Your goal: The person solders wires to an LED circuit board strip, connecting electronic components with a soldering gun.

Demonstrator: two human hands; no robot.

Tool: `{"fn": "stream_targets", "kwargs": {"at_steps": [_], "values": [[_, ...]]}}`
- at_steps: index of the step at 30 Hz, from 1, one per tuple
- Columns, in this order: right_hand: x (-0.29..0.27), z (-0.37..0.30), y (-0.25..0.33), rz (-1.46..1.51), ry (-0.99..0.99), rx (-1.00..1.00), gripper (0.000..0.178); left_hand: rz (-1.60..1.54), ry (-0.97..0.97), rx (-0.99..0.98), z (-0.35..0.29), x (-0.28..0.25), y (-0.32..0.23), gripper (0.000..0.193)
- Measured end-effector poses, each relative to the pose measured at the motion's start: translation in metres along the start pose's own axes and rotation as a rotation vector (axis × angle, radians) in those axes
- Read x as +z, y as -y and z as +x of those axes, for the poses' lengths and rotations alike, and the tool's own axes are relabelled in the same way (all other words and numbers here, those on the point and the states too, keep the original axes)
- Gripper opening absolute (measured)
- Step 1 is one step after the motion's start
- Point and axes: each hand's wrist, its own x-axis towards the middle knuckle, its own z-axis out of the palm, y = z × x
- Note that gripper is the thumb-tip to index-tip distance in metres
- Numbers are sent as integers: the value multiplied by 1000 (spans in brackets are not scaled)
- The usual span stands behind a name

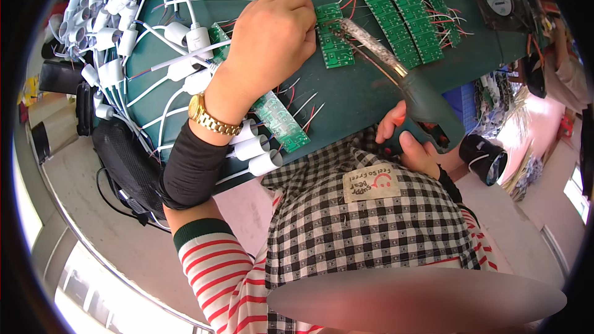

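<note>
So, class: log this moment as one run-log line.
left hand: pressing small green circuit board | right hand: gripping soldering iron, tip on board | table: green

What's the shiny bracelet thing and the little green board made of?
The wristband on the left hand looks like gold-coloured metal: linked, glinting segments. The small green board looks like rigid circuit-board laminate with a glossy green coating, silvery solder spots and thin wires attached; its exact material can't be told.

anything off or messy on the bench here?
Nothing damaged or spilled. The white cables lie in a tangled heap at the table's left. The left hand presses a small green board; the right hand holds the soldering iron to it.
</note>
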Motion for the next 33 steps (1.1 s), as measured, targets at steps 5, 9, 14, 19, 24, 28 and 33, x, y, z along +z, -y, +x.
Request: {"fn": "stream_targets", "kwargs": {"at_steps": [5, 9, 14, 19, 24, 28, 33], "values": [[3, 1, 15, -55, -51, -85, 42, 17, -31, 18, -1, 4, -2, 5], [-3, 1, 14, -61, -39, -89, 43, 14, -48, 21, 1, 5, -1, 4], [-6, 0, 8, -2, -52, -130, 48, -16, -36, -3, 1, 4, -3, 10], [-7, 2, 9, 3, -84, -177, 50, 22, -19, 23, 0, 2, -2, 8], [-14, -1, 9, 75, -146, -191, 50, 29, 32, 89, 1, -5, -5, 13], [-17, -2, 7, 81, -216, -231, 48, 149, 201, 289, 7, -28, -4, 14], [-24, -9, 9, 118, -246, -255, 46, 246, 101, 240, 58, -77, 42, 16]]}}
